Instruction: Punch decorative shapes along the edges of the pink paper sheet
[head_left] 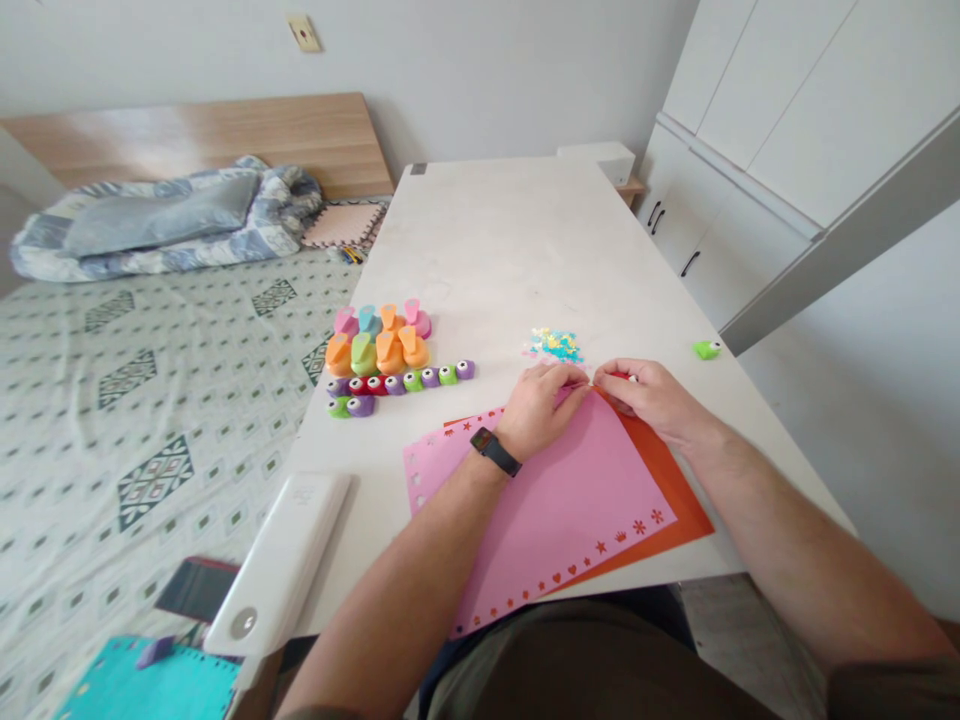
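A pink sheet of paper (577, 480) lies over an orange sheet (667, 480) at the front of the table, with small stars, hearts, crowns and flowers punched along its edges. My left hand (544, 405) is closed, its fingertips pinching the pink sheet near the far right corner. Close beside it, my right hand (652, 398) is closed at the same corner. Between its fingers shows a bit of a small red craft punch (628, 378) with a white spot, mostly hidden. A pile of blue, yellow and pink paper cutouts (556, 345) lies just beyond my hands.
Larger lever punches (388, 350) and a row of small eyed punches (394, 383) stand at the left. One green punch (706, 349) sits by the right edge. A white device (281, 560) lies front left, near a phone (199, 588) and a teal sheet (154, 680).
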